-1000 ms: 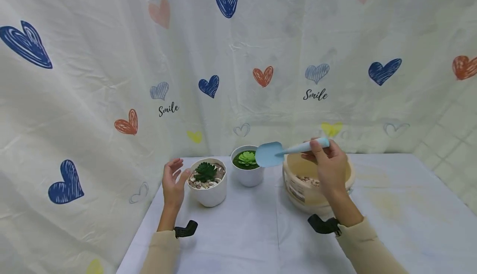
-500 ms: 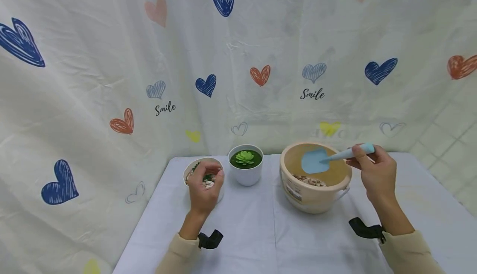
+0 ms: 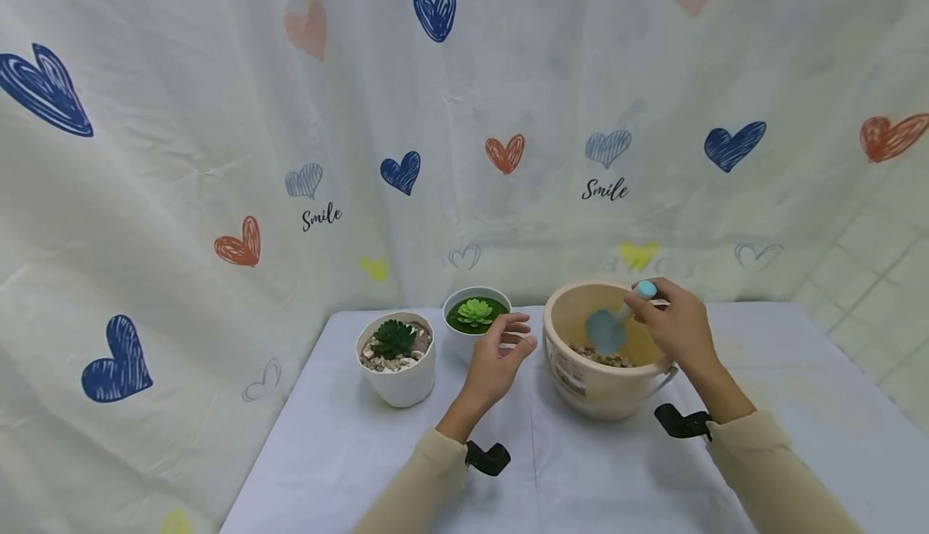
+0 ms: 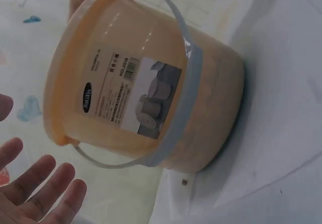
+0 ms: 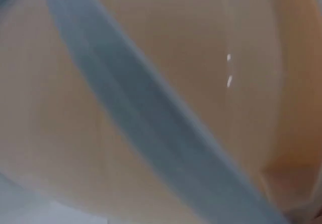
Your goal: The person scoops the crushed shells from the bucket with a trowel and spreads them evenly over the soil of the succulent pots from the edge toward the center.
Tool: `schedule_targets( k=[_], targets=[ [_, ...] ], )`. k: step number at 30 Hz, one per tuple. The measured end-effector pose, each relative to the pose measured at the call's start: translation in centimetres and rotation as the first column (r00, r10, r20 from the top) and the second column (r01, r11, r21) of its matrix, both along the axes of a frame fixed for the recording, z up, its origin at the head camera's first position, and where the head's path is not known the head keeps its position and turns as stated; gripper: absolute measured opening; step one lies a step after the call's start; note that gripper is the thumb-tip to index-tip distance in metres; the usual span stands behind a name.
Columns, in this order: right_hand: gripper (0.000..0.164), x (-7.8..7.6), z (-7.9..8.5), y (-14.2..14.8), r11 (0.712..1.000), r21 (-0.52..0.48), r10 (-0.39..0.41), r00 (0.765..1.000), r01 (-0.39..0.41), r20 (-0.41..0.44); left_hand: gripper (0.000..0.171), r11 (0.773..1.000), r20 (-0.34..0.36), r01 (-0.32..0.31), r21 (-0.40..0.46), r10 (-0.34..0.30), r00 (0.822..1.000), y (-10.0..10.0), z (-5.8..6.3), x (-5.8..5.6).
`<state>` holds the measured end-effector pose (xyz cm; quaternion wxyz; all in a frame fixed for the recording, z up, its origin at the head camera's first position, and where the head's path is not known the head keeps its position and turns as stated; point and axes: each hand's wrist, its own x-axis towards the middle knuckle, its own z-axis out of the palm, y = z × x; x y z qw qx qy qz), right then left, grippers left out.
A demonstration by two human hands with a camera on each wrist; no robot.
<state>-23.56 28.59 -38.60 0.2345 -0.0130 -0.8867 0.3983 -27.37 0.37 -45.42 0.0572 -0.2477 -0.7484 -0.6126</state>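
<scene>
My right hand grips the handle of a light blue toy shovel. The shovel tilts down into a cream plastic bucket, its blade close over the small pebbles at the bottom. Left of the bucket, my left hand is held up with loosely bent fingers and nothing in it. From the left wrist, its spread fingers show beside the bucket's rim, with a label on the bucket's side. The right wrist view is filled by the bucket wall and its grey-blue bail handle; the shovel is hidden there.
A white pot with a dark green succulent in pebbles stands at the left. Behind my left hand is a smaller white pot with a bright green succulent. A heart-printed curtain hangs behind the white-covered table.
My right hand first carried the shovel right, over the bucket, then dipped its blade inside. The left hand passed across the dark succulent's pot and moved right, toward the bucket.
</scene>
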Motion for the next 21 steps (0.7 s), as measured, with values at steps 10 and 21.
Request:
schedule_targets(
  k=[10,21],
  targets=[
    [0.04,-1.6,0.2,-1.6,0.987,0.08,0.127,0.985,-0.137,0.115,0.047,0.999,0.125,0.034,0.019,-0.036,0.992,4.1,-0.4,-1.0],
    [0.045,-1.5,0.0,-1.3,0.979,0.023,0.192,0.955,-0.202,0.226,0.046,0.989,0.187,0.043,0.142,-0.069,0.98,5.0,-1.9,-0.8]
  ],
)
